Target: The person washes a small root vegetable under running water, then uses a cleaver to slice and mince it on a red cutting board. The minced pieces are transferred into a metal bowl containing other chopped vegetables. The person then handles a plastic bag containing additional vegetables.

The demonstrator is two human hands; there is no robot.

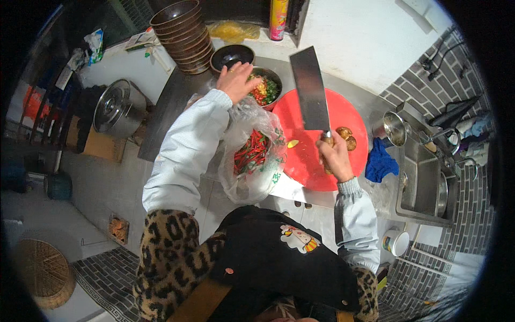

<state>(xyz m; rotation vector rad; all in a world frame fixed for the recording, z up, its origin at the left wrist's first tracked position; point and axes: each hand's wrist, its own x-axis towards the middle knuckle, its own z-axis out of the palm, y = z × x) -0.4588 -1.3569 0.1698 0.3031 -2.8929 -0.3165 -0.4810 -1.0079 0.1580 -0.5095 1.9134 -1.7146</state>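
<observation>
My right hand [334, 157] grips the wooden handle of a cleaver [310, 90], its broad blade raised over a round red cutting board [281, 105]. Brown knobbly pieces [348, 141] that look like ginger root lie on the board beside the cleaver handle. A small yellow slice [293, 143] rests left of them. Fingers apart, my left hand [238, 83] hovers at the near-left rim of a metal bowl [278, 77] of chopped greens, red chilli and yellow bits; whether it touches is unclear. Below it sits a clear plastic bag [251, 189] of red chillies [252, 152].
Stacked brown buckets [183, 36] and a dark bowl [231, 54] stand at the back. A blue cloth [381, 161] lies right of the board, near a steel sink [420, 177]. A lidded steel pot [120, 108] stands left. A spray can [278, 20] is on the ledge.
</observation>
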